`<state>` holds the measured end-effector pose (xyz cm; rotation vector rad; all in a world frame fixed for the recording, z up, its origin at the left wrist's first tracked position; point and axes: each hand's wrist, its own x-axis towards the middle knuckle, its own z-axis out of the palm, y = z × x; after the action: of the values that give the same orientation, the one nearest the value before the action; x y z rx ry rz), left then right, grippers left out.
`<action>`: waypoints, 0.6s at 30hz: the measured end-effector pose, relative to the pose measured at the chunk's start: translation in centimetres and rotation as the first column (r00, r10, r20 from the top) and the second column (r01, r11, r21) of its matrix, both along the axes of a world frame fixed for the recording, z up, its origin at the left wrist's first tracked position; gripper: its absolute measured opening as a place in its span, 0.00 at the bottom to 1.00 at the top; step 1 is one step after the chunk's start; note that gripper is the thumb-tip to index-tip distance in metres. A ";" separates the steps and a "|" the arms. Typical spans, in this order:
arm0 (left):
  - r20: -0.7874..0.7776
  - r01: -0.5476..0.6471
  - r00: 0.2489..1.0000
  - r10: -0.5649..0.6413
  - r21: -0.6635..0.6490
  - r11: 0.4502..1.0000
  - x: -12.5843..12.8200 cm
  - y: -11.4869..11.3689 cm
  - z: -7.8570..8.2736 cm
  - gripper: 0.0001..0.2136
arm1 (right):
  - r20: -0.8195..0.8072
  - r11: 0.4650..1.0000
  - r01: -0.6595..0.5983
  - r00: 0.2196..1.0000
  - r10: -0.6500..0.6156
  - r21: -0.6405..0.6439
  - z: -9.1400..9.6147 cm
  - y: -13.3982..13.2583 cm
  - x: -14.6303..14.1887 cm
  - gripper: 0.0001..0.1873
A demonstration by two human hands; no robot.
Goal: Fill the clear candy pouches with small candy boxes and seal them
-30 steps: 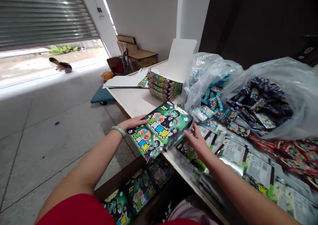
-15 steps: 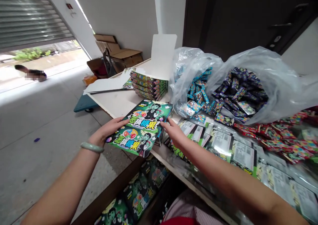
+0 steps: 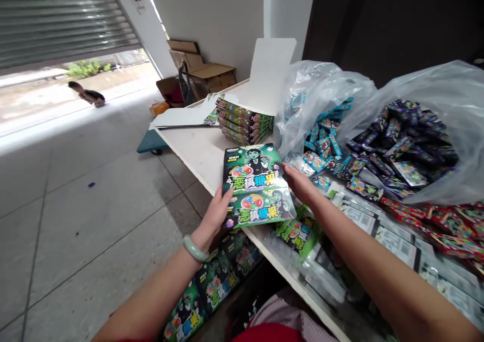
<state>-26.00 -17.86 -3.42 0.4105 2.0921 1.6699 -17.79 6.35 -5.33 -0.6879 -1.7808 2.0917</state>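
Right at the front edge of the table, the left hand (image 3: 215, 216) is closed around the lower corner of a flat green cardboard candy box (image 3: 257, 186), fingers gripping it firmly, and the box is tilted up over the edge of a white tabletop (image 3: 189, 150). The right hand (image 3: 298, 183) comes in at 3 o'clock, open with its fingers spread, right beside the box's side; whether they're actually touching, I can't tell. A pale jade bangle (image 3: 194, 249) sits on the left wrist. Moving out, at 12 o'clock there's a neat stack of matching striped candy boxes (image 3: 245, 123) in front of a raised white card flap (image 3: 270, 75). At 2 o'clock, a clear plastic bag (image 3: 315, 100) spills small blue packets (image 3: 325, 140), and further round a second clear bag (image 3: 454, 95) holds dark purple packets (image 3: 404, 140). Red foil strips (image 3: 442, 226) lie at 3 o'clock, beside glossy printed sheets (image 3: 378, 221). Down at 6 o'clock, more green boxes (image 3: 215, 281) sit below the table. Far off at 10 o'clock, a person (image 3: 88, 95) bends near a ribbed metal roller shutter (image 3: 64, 14).
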 end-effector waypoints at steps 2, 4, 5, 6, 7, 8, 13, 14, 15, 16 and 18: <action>-0.084 -0.032 0.996 0.032 0.006 0.999 0.4 -0.4 -0.4 0.31 | 0.013 0.999 0.010 1.000 -0.010 0.045 0.6 0.2 1.1 0.33; -0.310 -0.001 0.950 -0.020 -0.066 0.998 0.3 -1.3 -0.5 0.40 | -0.005 0.959 -0.066 0.998 0.070 0.275 1.5 -0.3 2.8 0.38; -0.459 0.041 0.882 -0.104 -0.145 0.989 0.2 -1.8 -0.3 0.43 | -0.003 0.876 -0.137 0.988 0.156 0.462 2.0 -0.6 3.7 0.41; -0.590 0.086 0.777 -0.219 -0.246 0.965 0.1 -2.3 -0.2 0.43 | 0.031 0.730 -0.206 0.969 0.246 0.651 2.4 -0.9 4.5 0.42; -0.675 0.123 0.653 -0.343 -0.353 0.928 0.0 -2.6 0.0 0.42 | 0.096 0.540 -0.260 0.945 0.313 0.801 2.7 -1.2 5.1 0.44; -0.711 0.146 0.543 -0.447 -0.444 0.884 -0.1 -2.9 0.1 0.42 | 0.174 0.354 -0.298 0.924 0.341 0.886 2.9 -1.5 5.4 0.45; -0.751 0.085 0.371 -0.545 -0.557 0.826 -0.2 -2.8 -0.5 0.40 | 0.328 -0.018 -0.334 0.911 0.251 0.942 2.6 -2.3 4.4 0.46; -0.784 0.046 0.352 -0.511 -0.530 0.847 -0.2 -2.6 -0.8 0.35 | 0.314 -0.043 -0.313 0.922 0.227 0.949 2.4 -2.4 4.0 0.43; -0.818 0.014 0.332 -0.470 -0.494 0.869 -0.3 -2.4 -1.0 0.29 | 0.295 -0.061 -0.288 0.934 0.204 0.956 2.3 -2.5 3.7 0.39; -0.845 -0.007 0.313 -0.433 -0.458 0.889 -0.5 -2.2 -1.2 0.25 | 0.274 -0.075 -0.264 0.944 0.183 0.962 2.2 -2.6 3.4 0.35; -0.874 -0.010 0.289 -0.392 -0.412 0.911 -0.9 -2.0 -1.1 0.20 | 0.244 -0.094 -0.230 0.954 0.176 0.969 2.2 -2.5 3.1 0.30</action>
<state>-26.87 -19.83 -4.55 1.8516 2.8434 0.8143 -14.64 3.88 -3.14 0.0866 -2.8222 0.1710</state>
